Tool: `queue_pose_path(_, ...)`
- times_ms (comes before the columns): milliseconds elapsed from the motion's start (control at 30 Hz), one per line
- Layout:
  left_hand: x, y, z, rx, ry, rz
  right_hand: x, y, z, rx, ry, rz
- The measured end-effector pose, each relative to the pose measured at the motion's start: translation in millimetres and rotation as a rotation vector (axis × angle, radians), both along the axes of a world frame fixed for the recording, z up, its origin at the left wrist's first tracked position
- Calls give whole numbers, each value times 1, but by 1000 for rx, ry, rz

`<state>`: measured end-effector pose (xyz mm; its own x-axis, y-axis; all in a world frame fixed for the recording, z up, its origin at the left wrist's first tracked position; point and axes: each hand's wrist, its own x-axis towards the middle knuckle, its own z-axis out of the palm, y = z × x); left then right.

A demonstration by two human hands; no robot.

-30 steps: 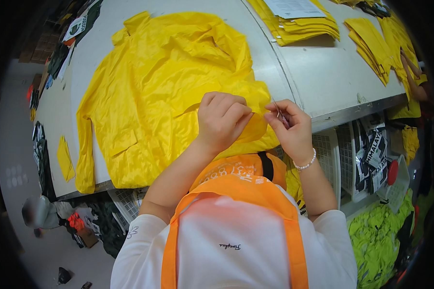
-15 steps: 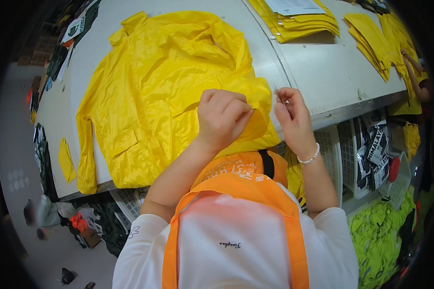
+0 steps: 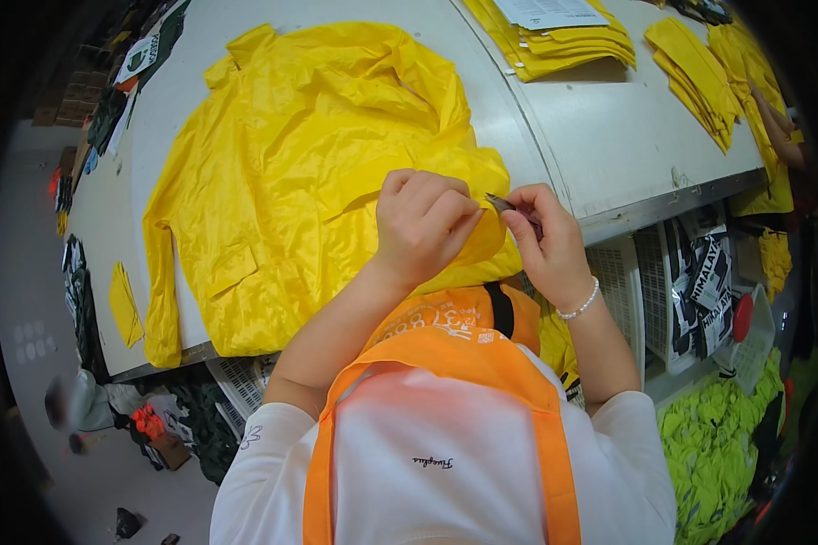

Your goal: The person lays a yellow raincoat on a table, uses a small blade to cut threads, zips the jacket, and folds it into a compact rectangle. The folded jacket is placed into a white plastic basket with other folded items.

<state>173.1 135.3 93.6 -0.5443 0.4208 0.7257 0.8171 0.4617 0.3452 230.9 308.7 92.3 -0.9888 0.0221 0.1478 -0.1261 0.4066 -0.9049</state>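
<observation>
A yellow jacket (image 3: 282, 163) lies spread and creased over the pale tabletop, its lower right part near my body. My left hand (image 3: 424, 222) is closed on a fold of it, fingers curled, so the gripped part is mostly hidden. In my right hand (image 3: 554, 245), thumb and fingers pinch a small pair of dark thread snips (image 3: 499, 202). Their tips point left toward my left hand, close beside the yellow fabric. Whether the blades touch a thread is too small to tell.
Folded yellow garments (image 3: 573, 54) are stacked at the back, with a white sheet on top. More yellow garments (image 3: 695, 82) lie far right, near another person's arm (image 3: 777, 132). Plastic crates (image 3: 620, 291) stand under the table edge; lime-green garments (image 3: 709, 445) are heaped lower right.
My right hand has brought the snips left, close to my left hand, and turned their tips toward it. My left hand keeps its grip on the jacket almost unmoved.
</observation>
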Motion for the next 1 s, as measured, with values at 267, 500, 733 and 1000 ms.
queue_pose_path(267,16,-13,-7,-126,-136,-93,-3,-2,1,-175,7,-207)
queue_pose_path(500,95,-208,-108,-377,-522,643,15,-22,-10,-294,-425,-67)
queue_pose_path(733,169,-354,-157,-677,-811,896,42,-121,-79,565,-429,493)
queue_pose_path(1000,27,-374,-178,-631,-680,920,-51,-158,-151,935,-352,300)
